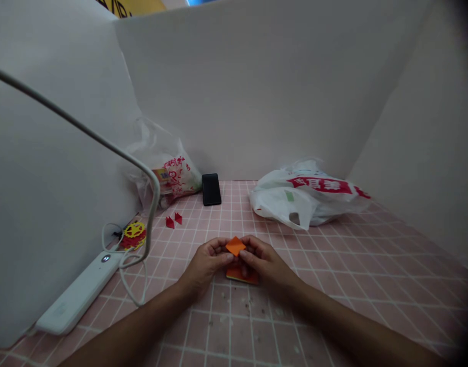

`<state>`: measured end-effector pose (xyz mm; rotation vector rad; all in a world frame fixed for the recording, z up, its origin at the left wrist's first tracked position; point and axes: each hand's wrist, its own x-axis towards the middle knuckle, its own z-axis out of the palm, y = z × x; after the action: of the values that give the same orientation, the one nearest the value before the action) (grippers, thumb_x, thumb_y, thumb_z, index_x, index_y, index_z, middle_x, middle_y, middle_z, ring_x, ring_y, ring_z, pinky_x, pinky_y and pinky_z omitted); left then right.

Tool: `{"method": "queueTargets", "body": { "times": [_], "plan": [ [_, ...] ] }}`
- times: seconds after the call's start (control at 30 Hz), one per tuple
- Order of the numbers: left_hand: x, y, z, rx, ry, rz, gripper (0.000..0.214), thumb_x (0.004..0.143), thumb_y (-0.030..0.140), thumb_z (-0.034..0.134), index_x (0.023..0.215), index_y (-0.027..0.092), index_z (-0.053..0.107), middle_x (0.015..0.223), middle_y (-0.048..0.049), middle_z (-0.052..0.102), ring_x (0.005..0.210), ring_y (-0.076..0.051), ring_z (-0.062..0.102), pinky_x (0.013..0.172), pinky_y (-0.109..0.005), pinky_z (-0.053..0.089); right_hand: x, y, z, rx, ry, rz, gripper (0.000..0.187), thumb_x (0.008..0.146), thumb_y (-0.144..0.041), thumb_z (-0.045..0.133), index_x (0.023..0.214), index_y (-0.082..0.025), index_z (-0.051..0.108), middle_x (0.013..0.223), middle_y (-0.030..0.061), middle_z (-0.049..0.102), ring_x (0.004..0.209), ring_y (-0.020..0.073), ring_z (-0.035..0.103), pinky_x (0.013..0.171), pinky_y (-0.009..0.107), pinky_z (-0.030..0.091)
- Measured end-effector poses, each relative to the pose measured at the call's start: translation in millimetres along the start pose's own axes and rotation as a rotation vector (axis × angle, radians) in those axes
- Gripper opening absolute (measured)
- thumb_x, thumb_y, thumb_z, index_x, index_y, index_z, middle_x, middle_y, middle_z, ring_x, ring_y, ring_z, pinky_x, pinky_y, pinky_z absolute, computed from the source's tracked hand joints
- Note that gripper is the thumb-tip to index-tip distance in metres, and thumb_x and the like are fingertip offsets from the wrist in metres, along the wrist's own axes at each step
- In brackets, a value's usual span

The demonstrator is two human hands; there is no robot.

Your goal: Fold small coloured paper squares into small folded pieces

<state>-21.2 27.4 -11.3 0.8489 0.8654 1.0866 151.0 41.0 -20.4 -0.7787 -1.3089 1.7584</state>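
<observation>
A small square of orange paper, turned cornerwise like a diamond, is held up between my two hands. My left hand pinches its left corner between thumb and fingers. On the opposite corner, my right hand has its thumb and fingers closed in the same way. Below the hands, a stack of orange paper lies on the pink tiled surface, partly covered by my fingers. Two small folded red paper pieces rest farther off to the left.
A white power strip with a looping cable lies at left, beside yellow and red cut-out discs. At the back are a plastic bag, a black phone and a white bag. White panels enclose the surface.
</observation>
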Motion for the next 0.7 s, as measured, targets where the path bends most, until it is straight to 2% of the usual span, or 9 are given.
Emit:
{"method": "queueTargets", "body": {
  "times": [0.3, 0.4, 0.5, 0.6, 0.7],
  "plan": [
    [-0.3, 0.3, 1.7, 0.008, 0.009, 0.008, 0.028, 0.068, 0.020, 0.078, 0.092, 0.013, 0.066, 0.082, -0.0045, 0.073, 0.077, -0.018, 0.070, 0.079, -0.031, 0.053, -1.8, -5.6, 2.9, -0.031, -0.026, -0.007, 0.027, 0.083, -0.038, 0.068, 0.099, -0.019, 0.057, 0.076, -0.0021, 0.061, 0.059, 0.0094, 0.053, 0.057, 0.023, 0.042],
    [0.1, -1.3, 0.3, 0.031, 0.023, 0.026, 0.026, 0.070, 0.024, 0.078, 0.090, 0.014, 0.066, 0.084, -0.0045, 0.073, 0.078, -0.018, 0.070, 0.079, -0.031, 0.052, -2.1, -6.3, 3.3, -0.013, -0.028, -0.013, 0.028, 0.080, -0.036, 0.071, 0.099, -0.020, 0.058, 0.087, 0.0009, 0.064, 0.071, 0.0136, 0.061, 0.064, 0.027, 0.047],
    [1.4, -1.5, -1.1, 0.108, 0.061, 0.068, 0.028, 0.068, 0.027, 0.081, 0.088, 0.014, 0.067, 0.083, -0.0040, 0.073, 0.076, -0.016, 0.068, 0.076, -0.028, 0.051, -1.2, -5.8, 2.8, -0.018, -0.029, -0.033, 0.028, 0.077, -0.032, 0.074, 0.097, -0.020, 0.058, 0.091, 0.0015, 0.065, 0.082, 0.0162, 0.064, 0.072, 0.029, 0.049],
    [1.9, 0.7, -0.1, 0.174, 0.054, 0.098, 0.030, 0.062, 0.027, 0.083, 0.084, 0.013, 0.068, 0.078, -0.0030, 0.072, 0.072, -0.015, 0.066, 0.073, -0.026, 0.050, -0.4, -4.9, 1.3, -0.069, 0.009, -0.058, 0.026, 0.076, -0.031, 0.074, 0.094, -0.019, 0.059, 0.088, 0.0014, 0.065, 0.080, 0.0157, 0.063, 0.071, 0.028, 0.048],
    [0.7, 3.1, 3.0, 0.203, 0.037, 0.122, 0.028, 0.061, 0.027, 0.083, 0.080, 0.014, 0.068, 0.074, -0.0019, 0.071, 0.071, -0.015, 0.065, 0.070, -0.026, 0.050, -0.5, -4.1, 0.2, -0.128, 0.067, -0.069, 0.020, 0.078, -0.032, 0.071, 0.088, -0.018, 0.060, 0.079, 0.0004, 0.063, 0.068, 0.0130, 0.058, 0.062, 0.026, 0.044]
  ]
}}
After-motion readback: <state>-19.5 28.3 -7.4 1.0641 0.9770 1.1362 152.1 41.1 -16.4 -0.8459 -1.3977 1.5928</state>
